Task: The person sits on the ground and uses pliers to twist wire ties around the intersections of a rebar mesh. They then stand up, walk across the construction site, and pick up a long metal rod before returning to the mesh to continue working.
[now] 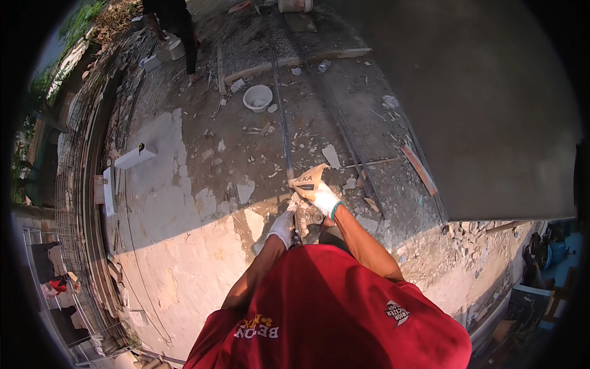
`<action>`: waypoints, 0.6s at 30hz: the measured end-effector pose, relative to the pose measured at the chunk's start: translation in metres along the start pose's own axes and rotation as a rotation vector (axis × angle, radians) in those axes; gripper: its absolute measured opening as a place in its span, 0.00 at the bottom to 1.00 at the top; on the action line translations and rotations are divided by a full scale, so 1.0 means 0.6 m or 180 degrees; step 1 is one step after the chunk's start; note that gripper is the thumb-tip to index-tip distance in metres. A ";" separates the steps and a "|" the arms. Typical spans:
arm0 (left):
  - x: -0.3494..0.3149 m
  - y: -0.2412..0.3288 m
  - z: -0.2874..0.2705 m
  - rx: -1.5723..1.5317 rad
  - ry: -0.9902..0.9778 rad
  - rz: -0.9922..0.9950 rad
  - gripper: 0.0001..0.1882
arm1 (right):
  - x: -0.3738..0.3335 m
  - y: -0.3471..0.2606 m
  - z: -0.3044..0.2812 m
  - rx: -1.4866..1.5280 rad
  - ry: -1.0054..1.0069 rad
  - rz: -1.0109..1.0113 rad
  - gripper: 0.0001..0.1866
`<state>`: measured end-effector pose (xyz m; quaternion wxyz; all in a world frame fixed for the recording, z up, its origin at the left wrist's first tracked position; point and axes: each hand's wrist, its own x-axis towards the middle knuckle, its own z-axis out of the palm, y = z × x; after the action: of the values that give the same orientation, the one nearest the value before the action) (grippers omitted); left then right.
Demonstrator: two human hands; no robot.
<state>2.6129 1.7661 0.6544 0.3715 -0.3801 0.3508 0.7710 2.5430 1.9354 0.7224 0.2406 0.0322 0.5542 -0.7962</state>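
Below me, my right hand [326, 200], in a white glove with a teal cuff, grips a folded piece of brown printed paper [309, 178], which looks torn from a sack. Just to its left, my gloved left hand [283, 227] reaches forward with its fingers stretched out beside a line of pale rubble bits [301, 220]. Whether those fingertips touch the rubble is hard to make out. A dark metal rail [283, 129] runs along the floor away from my hands.
Ahead stands a white basin [257, 98]. A second rail [341, 120] lies to the right, near a reddish board [419, 170]. White blocks [136, 157] and long rods [77, 166] lie left. A grey wall [491, 111] rises at right. Another person [175, 27] stands far left.
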 end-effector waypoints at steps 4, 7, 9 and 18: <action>0.008 0.014 0.014 -0.0064 -0.0041 -0.0121 0.27 | -0.031 0.015 -0.038 -0.0075 0.0034 0.0090 0.18; 0.041 0.010 -0.002 0.0372 -0.0091 -0.0101 0.29 | -0.082 0.015 -0.044 0.0217 0.0192 0.0353 0.24; 0.043 0.014 0.015 0.0244 -0.0267 -0.0493 0.27 | -0.115 0.011 -0.049 0.0185 0.0352 0.0853 0.20; 0.090 0.031 -0.047 0.0830 -0.0719 -0.0358 0.19 | -0.134 0.042 -0.042 -0.1381 0.0052 0.0381 0.21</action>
<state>2.5829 1.7503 0.6004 0.4972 -0.2587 0.3821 0.7348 2.6188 1.9789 0.7166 0.2842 0.0189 0.7115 -0.6424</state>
